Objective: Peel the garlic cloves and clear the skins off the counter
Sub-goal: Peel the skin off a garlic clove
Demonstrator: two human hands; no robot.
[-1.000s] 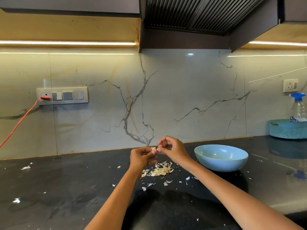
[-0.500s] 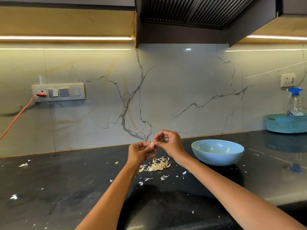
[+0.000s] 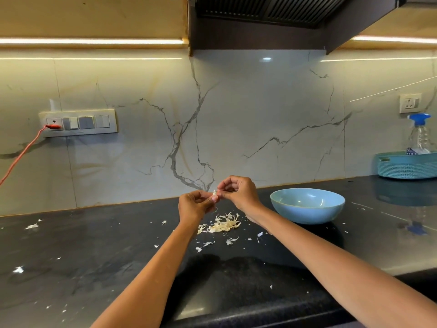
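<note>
Above the black counter [image 3: 94,256] my left hand [image 3: 192,204] pinches a small pale garlic clove [image 3: 214,193] at its fingertips. My right hand [image 3: 238,191] meets it from the right, its curled fingers pinching the same clove. Directly below the hands lies a pile of garlic skins [image 3: 223,224], with smaller white flakes [image 3: 208,243] scattered around it. A light blue bowl [image 3: 307,205] stands just right of the pile; its inside shows nothing from this angle.
A teal basket [image 3: 405,164] with a spray bottle [image 3: 419,133] stands at the back right. An orange cable [image 3: 21,153] runs from the wall switch panel [image 3: 78,123] on the left. More skin flakes [image 3: 30,226] lie on the counter's left side. A range hood hangs overhead.
Both hands stay together at the clove, shifting only slightly; the camera has tilted a little, so the scene sits lower in frame.
</note>
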